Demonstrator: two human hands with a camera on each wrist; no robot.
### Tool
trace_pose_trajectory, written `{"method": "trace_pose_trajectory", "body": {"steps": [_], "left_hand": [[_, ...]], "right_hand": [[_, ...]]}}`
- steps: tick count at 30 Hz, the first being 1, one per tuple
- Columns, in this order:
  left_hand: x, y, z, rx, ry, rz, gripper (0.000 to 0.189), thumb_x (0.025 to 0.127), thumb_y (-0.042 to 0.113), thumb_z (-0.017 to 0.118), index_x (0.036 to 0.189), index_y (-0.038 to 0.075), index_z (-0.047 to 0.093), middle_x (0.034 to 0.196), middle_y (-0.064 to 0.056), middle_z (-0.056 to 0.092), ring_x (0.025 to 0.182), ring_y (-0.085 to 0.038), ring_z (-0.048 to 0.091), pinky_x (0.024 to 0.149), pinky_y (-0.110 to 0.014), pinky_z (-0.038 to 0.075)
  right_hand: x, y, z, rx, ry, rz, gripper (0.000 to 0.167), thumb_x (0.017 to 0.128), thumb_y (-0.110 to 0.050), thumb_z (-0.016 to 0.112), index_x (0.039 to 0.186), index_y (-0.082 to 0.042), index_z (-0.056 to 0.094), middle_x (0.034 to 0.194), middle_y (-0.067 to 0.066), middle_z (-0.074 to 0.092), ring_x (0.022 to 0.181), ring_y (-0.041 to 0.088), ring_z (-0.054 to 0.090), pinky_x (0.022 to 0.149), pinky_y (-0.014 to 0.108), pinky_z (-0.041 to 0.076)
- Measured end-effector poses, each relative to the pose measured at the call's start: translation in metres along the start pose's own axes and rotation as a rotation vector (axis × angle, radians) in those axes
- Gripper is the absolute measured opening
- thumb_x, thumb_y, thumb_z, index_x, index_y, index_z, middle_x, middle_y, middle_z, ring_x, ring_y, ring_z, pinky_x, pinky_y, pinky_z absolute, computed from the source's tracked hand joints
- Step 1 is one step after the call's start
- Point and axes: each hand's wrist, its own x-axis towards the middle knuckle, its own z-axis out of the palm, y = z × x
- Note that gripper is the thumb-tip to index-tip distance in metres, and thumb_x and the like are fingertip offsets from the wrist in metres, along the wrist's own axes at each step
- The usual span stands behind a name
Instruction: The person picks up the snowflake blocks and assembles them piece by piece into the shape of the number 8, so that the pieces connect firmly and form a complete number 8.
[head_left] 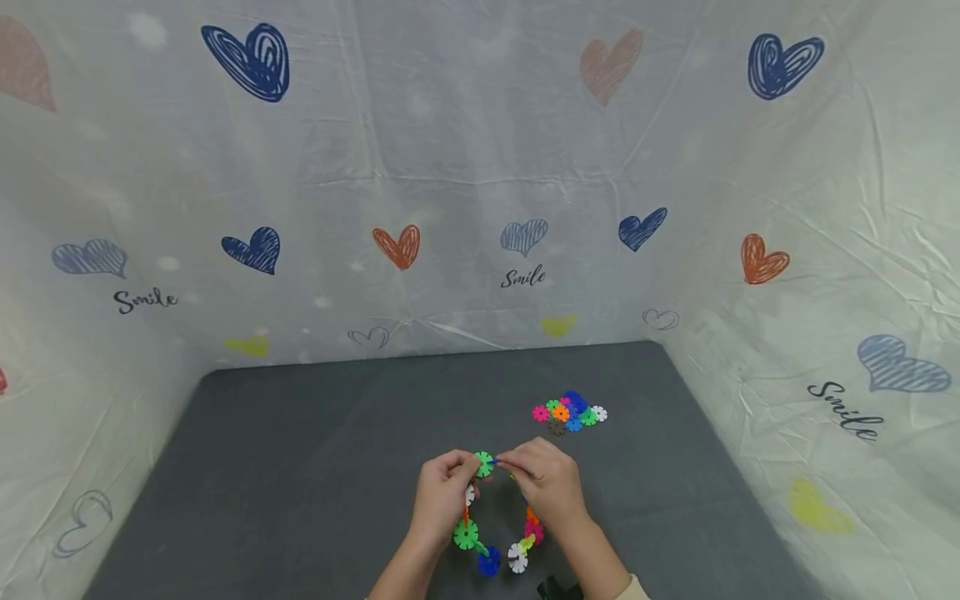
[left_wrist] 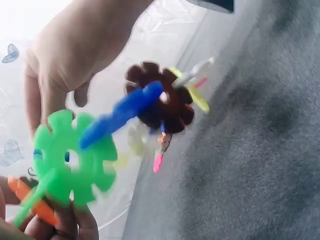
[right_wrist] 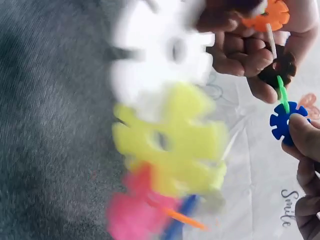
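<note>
Slotted plastic snowflake discs form a chain that hangs in a loop below both hands. My left hand (head_left: 441,493) pinches the chain at its top beside a green snowflake disc (head_left: 483,464). Opposite it, my right hand (head_left: 549,482) pinches a blue snowflake disc (right_wrist: 283,122), thumb on its face; the green disc's edge sits in it. Down the left side hang a white disc, a green disc (head_left: 466,534) and a blue disc (head_left: 489,561). On the right side are a pink disc (head_left: 534,531), a yellow disc (right_wrist: 167,140) and a white disc (head_left: 517,558) at the end.
A small pile of loose discs (head_left: 573,411) in several colours lies toward the back right of the dark grey table (head_left: 322,467). Behind and beside the table hangs a pale curtain (head_left: 450,150) printed with hearts. A black object (head_left: 557,588) shows near the right forearm.
</note>
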Motion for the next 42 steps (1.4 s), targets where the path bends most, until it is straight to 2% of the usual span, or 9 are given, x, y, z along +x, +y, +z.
{"method": "trace_pose_trajectory", "body": {"steps": [3, 6, 12, 17, 20, 24, 29, 35, 42], "left_hand": [[0.000, -0.001, -0.001, -0.001, -0.011, -0.011, 0.024, 0.102, 0.020, 0.060, 0.092, 0.000, 0.071, 0.087, -0.023, 0.074, 0.060, -0.016, 0.059, 0.055, -0.026, 0.046], [0.000, 0.000, -0.001, -0.025, -0.010, -0.028, 0.025, 0.102, 0.020, 0.060, 0.093, 0.000, 0.071, 0.089, -0.024, 0.073, 0.061, -0.016, 0.059, 0.059, -0.028, 0.049], [0.004, -0.002, -0.001, -0.102, 0.008, -0.094, 0.025, 0.101, 0.021, 0.059, 0.096, -0.002, 0.070, 0.082, -0.011, 0.073, 0.062, -0.016, 0.058, 0.067, -0.036, 0.054], [0.004, -0.003, -0.002, -0.145, 0.018, -0.105, 0.028, 0.103, 0.022, 0.057, 0.098, -0.003, 0.068, 0.082, -0.007, 0.074, 0.062, -0.015, 0.058, 0.065, -0.033, 0.053], [0.004, -0.004, -0.002, -0.149, 0.019, -0.110, 0.028, 0.103, 0.022, 0.058, 0.097, -0.003, 0.068, 0.082, -0.008, 0.074, 0.061, -0.015, 0.058, 0.064, -0.032, 0.053], [0.008, -0.007, -0.003, -0.159, 0.039, -0.121, 0.028, 0.103, 0.022, 0.058, 0.097, -0.004, 0.068, 0.083, -0.008, 0.074, 0.059, -0.014, 0.057, 0.066, -0.032, 0.053], [0.010, -0.010, -0.005, -0.135, 0.067, -0.122, 0.028, 0.103, 0.021, 0.058, 0.098, -0.004, 0.069, 0.083, -0.010, 0.074, 0.058, -0.015, 0.057, 0.065, -0.032, 0.052], [0.010, -0.009, -0.004, -0.098, 0.057, -0.097, 0.028, 0.101, 0.022, 0.061, 0.098, -0.004, 0.071, 0.083, -0.011, 0.075, 0.058, -0.014, 0.058, 0.062, -0.031, 0.052], [0.006, -0.005, -0.005, -0.001, 0.070, -0.017, 0.026, 0.100, 0.028, 0.065, 0.092, 0.004, 0.072, 0.084, -0.019, 0.074, 0.058, -0.018, 0.059, 0.048, -0.026, 0.043]], "right_hand": [[0.001, 0.000, -0.001, 0.019, -0.036, -0.008, 0.014, 0.076, -0.010, 0.086, 0.087, -0.016, 0.080, 0.080, -0.008, 0.072, 0.070, 0.006, 0.061, 0.061, 0.015, 0.049], [0.000, 0.003, -0.004, 0.115, -0.099, 0.083, 0.022, 0.080, -0.012, 0.084, 0.101, -0.017, 0.079, 0.090, -0.005, 0.074, 0.073, 0.008, 0.060, 0.060, 0.022, 0.050], [-0.011, 0.014, -0.006, 0.196, -0.174, 0.506, 0.042, 0.089, -0.027, 0.079, 0.129, -0.021, 0.068, 0.118, 0.004, 0.072, 0.102, 0.023, 0.065, 0.079, 0.035, 0.054], [-0.023, 0.028, 0.003, 0.208, -0.425, 0.738, 0.054, 0.091, -0.036, 0.076, 0.137, -0.015, 0.062, 0.131, 0.011, 0.067, 0.118, 0.031, 0.063, 0.089, 0.044, 0.056], [-0.025, 0.029, 0.003, 0.226, -0.423, 0.732, 0.046, 0.090, -0.031, 0.077, 0.132, -0.013, 0.067, 0.114, 0.007, 0.072, 0.103, 0.023, 0.069, 0.083, 0.037, 0.058], [-0.020, 0.021, 0.000, 0.182, -0.294, 0.688, 0.039, 0.087, -0.026, 0.080, 0.124, -0.019, 0.072, 0.092, -0.009, 0.070, 0.086, 0.008, 0.067, 0.077, 0.027, 0.056], [-0.010, 0.006, -0.005, 0.144, -0.224, 0.614, 0.038, 0.083, -0.021, 0.084, 0.118, -0.027, 0.074, 0.093, -0.011, 0.071, 0.084, 0.005, 0.066, 0.077, 0.028, 0.057], [-0.004, -0.003, -0.007, 0.109, -0.211, 0.552, 0.037, 0.081, -0.016, 0.085, 0.117, -0.023, 0.076, 0.102, -0.006, 0.076, 0.086, 0.008, 0.069, 0.079, 0.029, 0.058], [-0.003, -0.003, -0.008, 0.069, -0.170, 0.437, 0.038, 0.079, -0.015, 0.087, 0.115, -0.020, 0.077, 0.087, -0.009, 0.072, 0.074, 0.001, 0.060, 0.068, 0.025, 0.055]]}}
